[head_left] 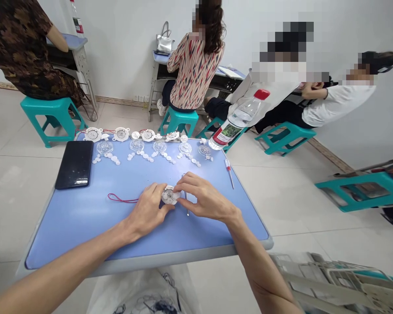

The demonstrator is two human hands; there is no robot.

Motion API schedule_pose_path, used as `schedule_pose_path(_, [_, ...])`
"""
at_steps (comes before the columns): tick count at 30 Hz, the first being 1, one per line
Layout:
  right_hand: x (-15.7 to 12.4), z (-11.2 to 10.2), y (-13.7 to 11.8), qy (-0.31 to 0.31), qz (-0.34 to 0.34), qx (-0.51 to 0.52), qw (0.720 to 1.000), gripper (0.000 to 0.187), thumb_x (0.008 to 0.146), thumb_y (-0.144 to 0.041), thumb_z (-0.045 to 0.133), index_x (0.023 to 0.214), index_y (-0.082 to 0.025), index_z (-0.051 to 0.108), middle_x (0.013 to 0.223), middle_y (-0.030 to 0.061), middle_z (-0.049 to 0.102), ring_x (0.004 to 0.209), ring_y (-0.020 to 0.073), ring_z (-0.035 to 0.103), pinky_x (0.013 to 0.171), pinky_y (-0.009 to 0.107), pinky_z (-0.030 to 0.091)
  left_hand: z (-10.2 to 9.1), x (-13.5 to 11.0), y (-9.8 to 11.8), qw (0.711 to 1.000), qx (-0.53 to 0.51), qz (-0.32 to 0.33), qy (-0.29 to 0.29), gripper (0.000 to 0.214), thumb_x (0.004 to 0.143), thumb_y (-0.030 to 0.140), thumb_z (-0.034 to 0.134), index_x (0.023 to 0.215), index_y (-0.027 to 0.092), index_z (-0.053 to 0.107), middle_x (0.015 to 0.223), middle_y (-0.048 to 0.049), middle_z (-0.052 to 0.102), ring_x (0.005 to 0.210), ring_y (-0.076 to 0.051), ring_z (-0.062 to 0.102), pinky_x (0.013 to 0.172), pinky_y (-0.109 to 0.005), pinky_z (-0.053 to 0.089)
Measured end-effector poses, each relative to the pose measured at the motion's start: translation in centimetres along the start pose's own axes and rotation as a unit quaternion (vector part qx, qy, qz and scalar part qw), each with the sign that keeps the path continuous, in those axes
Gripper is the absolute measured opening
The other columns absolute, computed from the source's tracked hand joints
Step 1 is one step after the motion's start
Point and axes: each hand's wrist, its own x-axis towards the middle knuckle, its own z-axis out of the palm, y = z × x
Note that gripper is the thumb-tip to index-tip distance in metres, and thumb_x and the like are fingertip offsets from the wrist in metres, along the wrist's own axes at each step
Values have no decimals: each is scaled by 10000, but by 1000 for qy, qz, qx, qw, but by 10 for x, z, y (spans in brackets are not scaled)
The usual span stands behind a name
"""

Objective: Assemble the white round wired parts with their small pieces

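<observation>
My left hand (149,208) and my right hand (203,196) meet at the middle of the blue table (85,222), both pinched on a small round white plastic part (169,195). A thin red wire (121,199) trails left from the part along the table. A slim metal tool (187,205) lies under my right fingers. Along the far edge sits a row of similar white and clear round parts (140,139) with small white discs beside them.
A black phone (74,163) lies at the far left of the table. A plastic bottle (239,117) with a red cap leans at the far right corner, a small screwdriver (229,172) near it. Several people sit on teal stools beyond. A bag sits below the near edge.
</observation>
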Motion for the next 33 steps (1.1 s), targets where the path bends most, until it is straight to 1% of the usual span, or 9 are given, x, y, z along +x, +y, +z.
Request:
schedule_pose_path(6, [-1, 2, 2, 10, -5, 0, 1000, 202, 830, -102, 574, 1010, -178, 623, 936, 89, 654, 869, 223, 534, 739, 374, 510, -2, 1, 3, 1000, 1, -7, -4, 368, 802, 171, 694, 1135, 177, 537, 1024, -65, 617, 944, -238, 588, 853, -390, 493])
schedule_pose_path(10, [0, 3, 1, 23, -13, 11, 1000, 199, 848, -117, 562, 1027, -181, 623, 937, 91, 654, 870, 222, 537, 745, 376, 518, -2, 0, 3, 1000, 1, -8, -4, 375, 801, 161, 694, 1141, 171, 535, 1016, -65, 613, 947, -237, 592, 856, -387, 495])
schedule_pose_path(13, [1, 4, 2, 25, -8, 21, 999, 239, 853, -113, 560, 1073, -179, 627, 919, 89, 653, 867, 222, 541, 742, 378, 519, -2, 0, 3, 1000, 6, -11, -6, 383, 803, 167, 695, 1149, 170, 531, 1022, -68, 617, 954, -242, 595, 853, -388, 496])
schedule_pose_path(17, [1, 6, 7, 31, 1, 56, 998, 262, 876, -139, 567, 1111, -215, 653, 928, 77, 665, 885, 218, 563, 762, 375, 516, -3, 0, 3, 1000, 5, -13, -8, 396, 806, 172, 696, 1163, 168, 525, 1044, -72, 620, 981, -248, 593, 862, -389, 492])
schedule_pose_path(20, [1, 6, 12, 34, 31, 114, 992, 208, 890, -177, 580, 1064, -225, 683, 934, 64, 684, 875, 195, 598, 772, 347, 520, -4, 0, 3, 1000, -1, -10, -7, 392, 811, 170, 691, 1166, 182, 525, 1046, -64, 618, 981, -241, 591, 863, -382, 488])
schedule_pose_path(23, [2, 5, 17, 23, 84, 178, 980, 156, 885, -232, 610, 1009, -194, 698, 904, 55, 692, 799, 162, 621, 747, 306, 527, -4, 1, 3, 1000, -7, -7, -6, 374, 814, 168, 688, 1153, 190, 529, 1041, -57, 618, 972, -231, 590, 857, -372, 483])
schedule_pose_path(26, [3, 3, 20, 15, 110, 218, 970, 176, 886, -304, 624, 983, -178, 699, 880, 50, 689, 764, 147, 626, 741, 289, 529, -5, 1, 2, 1000, -8, 0, -4, 354, 817, 173, 686, 1135, 199, 532, 1043, -52, 619, 971, -227, 588, 856, -368, 479])
schedule_pose_path(29, [3, 2, 21, 12, 104, 219, 970, 195, 890, -331, 622, 983, -175, 694, 886, 53, 686, 761, 145, 621, 735, 289, 531, -6, 1, 2, 1000, -5, 1, -4, 355, 820, 179, 681, 1142, 198, 531, 1041, -54, 618, 969, -227, 587, 854, -369, 479])
schedule_pose_path(33, [2, 3, 20, 15, 65, 178, 982, 150, 880, -279, 637, 980, -183, 690, 910, 63, 686, 803, 162, 626, 753, 313, 540, -6, 1, 2, 1000, -3, -3, -7, 368, 828, 190, 671, 1167, 190, 529, 1036, -60, 618, 969, -230, 591, 844, -373, 487])
